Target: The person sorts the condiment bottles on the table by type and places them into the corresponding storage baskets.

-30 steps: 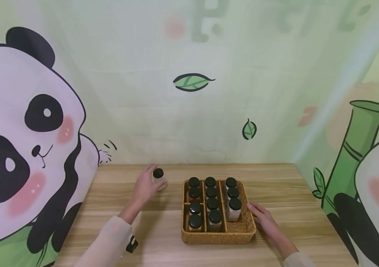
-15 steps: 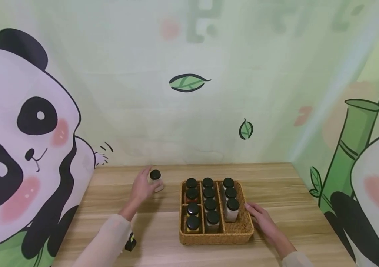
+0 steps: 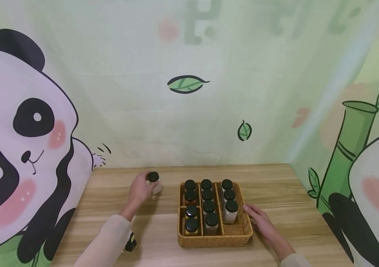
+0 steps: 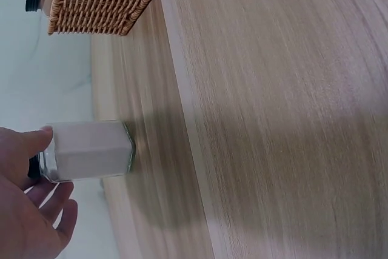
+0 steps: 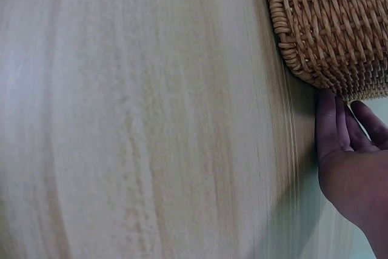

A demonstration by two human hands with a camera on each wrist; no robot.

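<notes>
My left hand (image 3: 140, 190) grips a clear-sided jar (image 4: 92, 150) near its black lid, at the back left of the table. Pale powder fills the jar; I cannot tell whether its base touches the wood. To the right stands a woven basket (image 3: 214, 242) with dividers. Several black-lidded jars (image 3: 211, 219) are upright in its compartments. The right compartment has bare weave (image 3: 237, 227) at its front. Against the basket's right side, my right hand (image 3: 263, 221) rests with extended fingers; in the right wrist view its fingertips touch a lower corner of the basket.
A small black item (image 3: 130, 243) sits on the wooden table (image 3: 156, 237), partly hidden by the left sleeve (image 3: 104, 239). Behind the table's back edge hangs a printed backdrop (image 3: 189, 122) with pandas, leaves and bamboo.
The whole head view has shifted slightly, so everything appears a little further left. Both hands, the jar and the basket keep nearly the same places relative to each other.
</notes>
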